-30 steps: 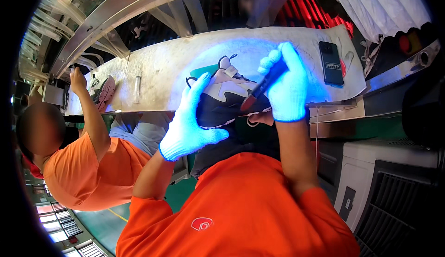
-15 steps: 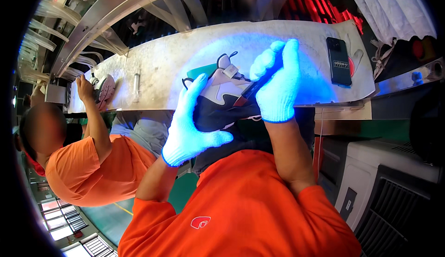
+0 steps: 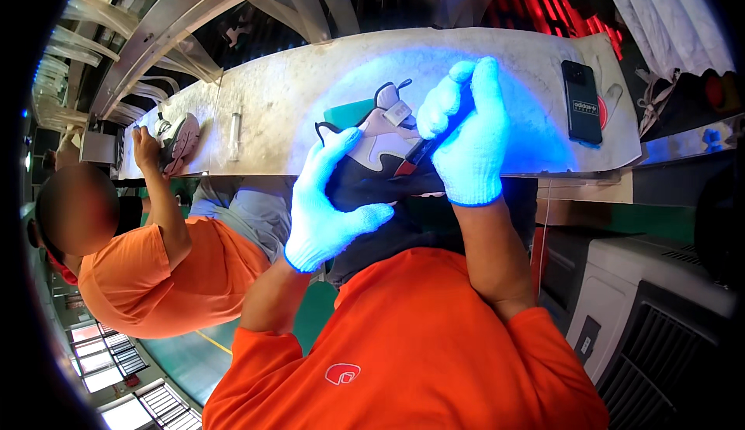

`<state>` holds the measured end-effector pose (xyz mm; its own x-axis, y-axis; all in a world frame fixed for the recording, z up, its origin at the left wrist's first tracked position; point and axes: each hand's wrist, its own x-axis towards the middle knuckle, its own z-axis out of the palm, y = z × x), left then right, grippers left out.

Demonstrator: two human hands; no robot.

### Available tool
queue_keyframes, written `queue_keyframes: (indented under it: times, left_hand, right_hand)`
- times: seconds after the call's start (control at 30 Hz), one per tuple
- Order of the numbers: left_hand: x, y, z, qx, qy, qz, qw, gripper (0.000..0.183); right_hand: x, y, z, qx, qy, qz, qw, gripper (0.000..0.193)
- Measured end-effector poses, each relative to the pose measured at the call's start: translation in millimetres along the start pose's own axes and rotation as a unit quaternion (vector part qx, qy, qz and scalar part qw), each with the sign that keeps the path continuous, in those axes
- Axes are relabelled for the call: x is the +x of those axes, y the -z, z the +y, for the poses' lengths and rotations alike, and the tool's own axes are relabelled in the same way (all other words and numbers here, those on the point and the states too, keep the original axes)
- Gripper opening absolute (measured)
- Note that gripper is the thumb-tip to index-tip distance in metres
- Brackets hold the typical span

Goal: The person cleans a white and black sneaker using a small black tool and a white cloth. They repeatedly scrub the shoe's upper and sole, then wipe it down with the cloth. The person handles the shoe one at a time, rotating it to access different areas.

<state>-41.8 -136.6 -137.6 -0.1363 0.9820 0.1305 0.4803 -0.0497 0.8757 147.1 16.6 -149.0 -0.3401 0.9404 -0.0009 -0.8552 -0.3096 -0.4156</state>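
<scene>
A white, grey and black sneaker with pull loops rests at the table's front edge, tilted in front of me. My left hand, in a white glove glowing blue, is wrapped round one end of it, fingers on top and thumb below. My right hand, gloved alike, is closed round a slim dark tool. The tool's lower end reaches the shoe's side near a small red patch. Its exact kind is hidden by my fingers. A small light tag sits by the shoe's collar, and a teal piece shows behind it.
Blue light falls on the pale worktable. A dark phone lies at right beside a red round thing. A thin clear tube lies at left, where a person in orange holds another sneaker. A grey machine stands lower right.
The whole view has shifted slightly, table and phone moving right. The tool shows less beyond my right hand and sits closer along the shoe's side. Both hands keep their holds.
</scene>
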Motion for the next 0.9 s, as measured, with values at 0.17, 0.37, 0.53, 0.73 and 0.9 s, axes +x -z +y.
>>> queue_keyframes:
  times: [0.17, 0.37, 0.53, 0.73, 0.9]
  left_hand:
    - [-5.2, -1.8, -0.7, 0.042, -0.051, 0.018, 0.998, 0.1]
    - [-5.6, -5.6, -2.5, -0.07, 0.026, 0.029, 0.997, 0.102]
    - [-6.7, -8.6, -3.1, -0.062, 0.011, 0.043, 0.997, 0.096]
    - [-8.6, -2.5, -4.2, -0.049, 0.006, 0.013, 0.999, 0.099]
    - [-5.7, -3.2, 9.4, -0.251, 0.129, 0.036, 0.959, 0.086]
  right_hand:
    - [-9.7, 8.5, -5.1, 0.007, 0.051, 0.015, 0.999, 0.042]
    - [-2.8, 19.1, -9.4, 0.01, 0.054, -0.122, 0.991, 0.044]
    - [0.3, 12.3, -5.3, -0.024, 0.031, -0.047, 0.998, 0.039]
    - [-3.6, 7.8, -7.9, -0.095, 0.027, 0.02, 0.995, 0.023]
    - [-17.7, 7.4, -0.9, -0.059, 0.047, -0.012, 0.997, 0.021]
